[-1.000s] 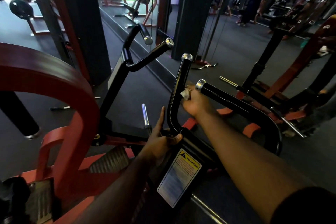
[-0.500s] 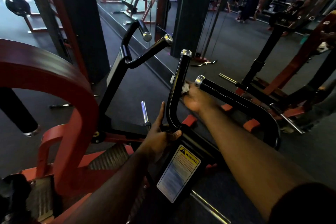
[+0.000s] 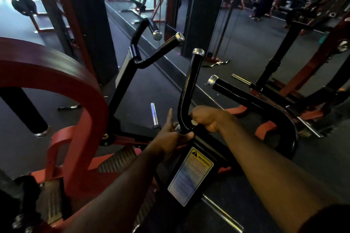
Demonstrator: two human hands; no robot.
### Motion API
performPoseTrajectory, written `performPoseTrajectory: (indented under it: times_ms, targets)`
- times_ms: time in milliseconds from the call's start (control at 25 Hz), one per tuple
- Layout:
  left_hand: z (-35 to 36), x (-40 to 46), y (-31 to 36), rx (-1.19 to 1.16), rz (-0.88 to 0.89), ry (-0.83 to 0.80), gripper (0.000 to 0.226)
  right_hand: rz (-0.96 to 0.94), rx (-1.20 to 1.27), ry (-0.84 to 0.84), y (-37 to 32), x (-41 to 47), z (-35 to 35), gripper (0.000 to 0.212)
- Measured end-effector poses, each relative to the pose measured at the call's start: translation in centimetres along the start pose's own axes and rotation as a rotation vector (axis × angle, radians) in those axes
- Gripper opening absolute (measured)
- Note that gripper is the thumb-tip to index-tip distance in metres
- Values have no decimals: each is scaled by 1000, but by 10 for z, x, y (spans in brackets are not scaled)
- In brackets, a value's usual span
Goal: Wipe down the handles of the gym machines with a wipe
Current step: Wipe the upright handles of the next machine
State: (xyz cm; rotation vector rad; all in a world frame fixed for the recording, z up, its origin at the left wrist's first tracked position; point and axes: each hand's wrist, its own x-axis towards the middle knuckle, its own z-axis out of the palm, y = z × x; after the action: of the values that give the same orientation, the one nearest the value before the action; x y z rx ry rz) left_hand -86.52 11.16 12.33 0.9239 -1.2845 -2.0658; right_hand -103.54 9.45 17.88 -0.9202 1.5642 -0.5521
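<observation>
**Wipe held low on the upright handle**

Nearest, two bare forearms reach forward over a black machine frame carrying a warning label [image 3: 191, 175]. The left hand [image 3: 171, 134] rests at the foot of the upright handle [image 3: 189, 89], thumb curled onto the bend and forefinger pointing straight up beside the bar. The right hand [image 3: 206, 117] has its fingers closed round the wipe [image 3: 194, 122], a small white scrap showing at the fist, pressed against the handle's lower curve just above the left thumb.

To the right, a second handle [image 3: 246, 96] with a chrome cap angles toward the upright one and loops back down behind the right forearm. A short chrome peg [image 3: 155, 114] stands just left of the left hand. A thick red arch [image 3: 62, 75] fills the left side and blocks the machine's base there. Beyond, another pair of black handles [image 3: 161, 47] rises over the dark floor, with black pillars, mirrors and more machines behind.
</observation>
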Motion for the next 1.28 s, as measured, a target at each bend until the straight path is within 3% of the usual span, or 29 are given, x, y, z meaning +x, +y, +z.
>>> performPoseTrajectory:
  times_ms: [80,200,280,360,400,480,560,680,760,840,960,1080,1160,1280]
  targets:
    - [2,-1,10,99,61,-37,104,-2,15,6,-1,1,-3,27]
    - [8,-1,35,216,133,-13,97,-186,503,106,-27,18,-7,29]
    - [12,10,47,184,117,50,103,-359,462,233,-41,19,-15,9]
    - [19,20,54,243,119,101,100,-338,311,292,-47,21,-18,27]
    - [22,24,56,292,122,112,98,-377,300,293,-46,21,-16,21]
    - [26,25,58,376,124,132,98,-519,415,135,-31,35,-20,5]
    - [25,25,56,466,142,139,102,-507,493,94,-23,36,-18,19]
    - [21,25,54,542,182,113,107,-418,313,211,-28,48,-27,48]
    - [18,26,52,585,226,110,112,-486,458,116,-43,57,-33,31]
    - [15,30,47,653,251,111,115,-587,523,148,-52,49,-27,19]
    - [15,32,42,836,301,172,113,-388,532,-42,-34,46,-16,10]
    - [16,30,41,878,327,256,119,-323,315,-74,-30,37,-18,18]
    - [17,29,40,928,330,283,119,-380,400,53,-43,33,-25,28]
    - [16,30,39,941,346,275,114,-469,623,8,-47,39,-23,28]
